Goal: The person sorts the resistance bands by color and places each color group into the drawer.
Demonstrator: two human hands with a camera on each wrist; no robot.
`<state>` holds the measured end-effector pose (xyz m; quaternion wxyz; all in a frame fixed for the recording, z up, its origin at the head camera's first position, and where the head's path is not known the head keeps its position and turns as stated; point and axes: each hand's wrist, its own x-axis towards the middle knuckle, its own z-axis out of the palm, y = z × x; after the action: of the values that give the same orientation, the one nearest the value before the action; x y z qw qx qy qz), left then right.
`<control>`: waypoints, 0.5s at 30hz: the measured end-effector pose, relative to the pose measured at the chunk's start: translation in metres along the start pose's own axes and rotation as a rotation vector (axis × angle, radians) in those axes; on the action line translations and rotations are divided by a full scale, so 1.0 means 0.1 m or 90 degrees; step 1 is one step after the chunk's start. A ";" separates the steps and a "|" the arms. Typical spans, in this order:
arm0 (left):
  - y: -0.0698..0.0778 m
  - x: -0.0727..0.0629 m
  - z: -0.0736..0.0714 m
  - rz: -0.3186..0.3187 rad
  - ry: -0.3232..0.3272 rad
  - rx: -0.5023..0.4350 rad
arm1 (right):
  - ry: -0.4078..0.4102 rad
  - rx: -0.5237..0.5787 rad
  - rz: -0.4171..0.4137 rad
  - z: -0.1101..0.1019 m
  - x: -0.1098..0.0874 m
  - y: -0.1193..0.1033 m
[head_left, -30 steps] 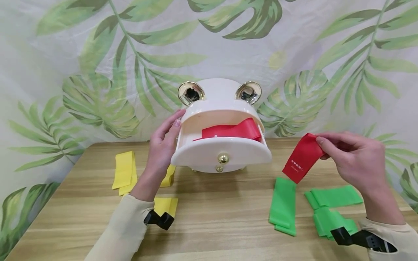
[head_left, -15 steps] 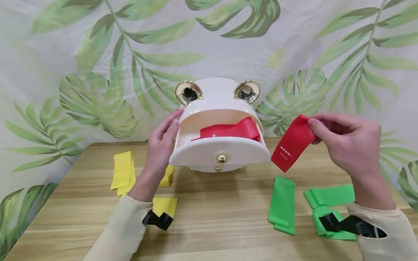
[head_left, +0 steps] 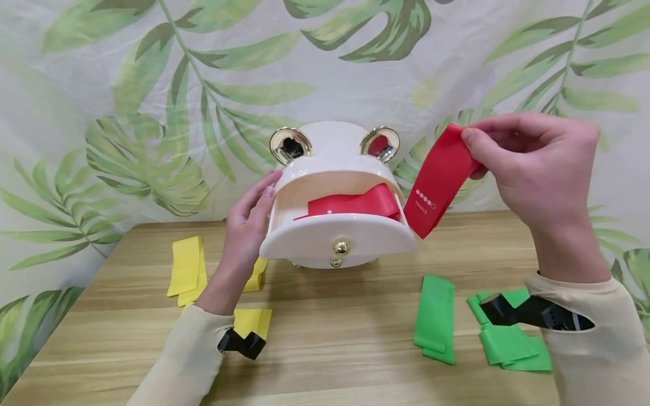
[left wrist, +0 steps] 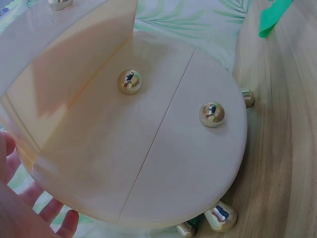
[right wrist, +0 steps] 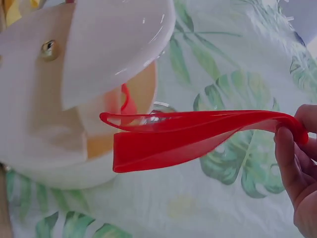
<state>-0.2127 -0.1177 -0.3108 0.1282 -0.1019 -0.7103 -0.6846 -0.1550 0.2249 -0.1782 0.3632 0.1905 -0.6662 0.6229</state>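
Pinching a red band (head_left: 439, 175), right-hand fingers (head_left: 500, 125) dangle it near the drawer (head_left: 304, 239).

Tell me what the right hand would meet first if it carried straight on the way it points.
Probably the white box, around its right gold-rimmed eye; the red band the right hand pinches could brush the open drawer first. Depth is hard to judge.

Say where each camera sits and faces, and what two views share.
Head: worn there, facing forward and down at the white box; left hand, right hand and sleeves show.
Left wrist: worn there, facing the box's front; left hand partly shows.
Right wrist: worn there, facing the held red band; right hand partly shows.
Both wrist views share the box.
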 end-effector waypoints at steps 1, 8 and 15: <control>0.00 0.00 0.00 0.001 -0.001 0.002 | 0.001 0.004 -0.001 0.03 0.02 -0.02; 0.00 0.00 0.00 -0.005 0.000 0.004 | -0.005 0.018 -0.036 0.28 0.11 -0.17; 0.00 -0.01 0.00 -0.008 -0.003 0.005 | -0.019 0.012 -0.070 0.58 0.13 -0.23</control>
<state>-0.2118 -0.1179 -0.3108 0.1227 -0.0986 -0.7138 -0.6824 -0.1620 0.1679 -0.1508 0.3854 0.2395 -0.6539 0.6054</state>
